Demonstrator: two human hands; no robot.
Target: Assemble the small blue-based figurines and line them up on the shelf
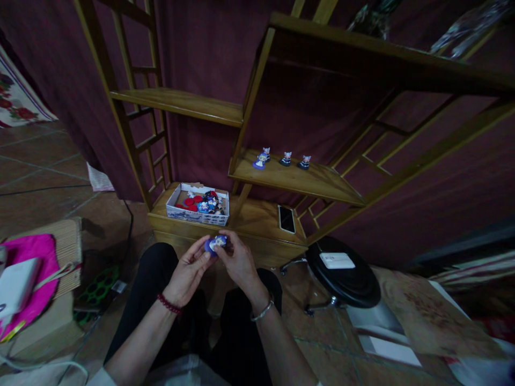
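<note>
A small figurine [217, 242] with purple hair and a purple base is held between my two hands, above my knees. My left hand [192, 265] pinches its base side, and my right hand [238, 258] grips its upper end with thumb and fingers. Just beyond, a shallow cardboard box [197, 215] holds several figurines and red round pieces in a jumble. On the raised shelf [298, 182] stand several small figurines: a purple and white one [259, 161] at the left, partly covering another behind it, and dark-dressed ones [286, 158] to the right.
A phone [286, 219] lies on the lower shelf, right of the box. A black round stool [346, 279] with a white box on it stands at the right. Wooden uprights and an upper shelf [181, 103] frame the space. Left, a pink mat [44, 252] carries a white object.
</note>
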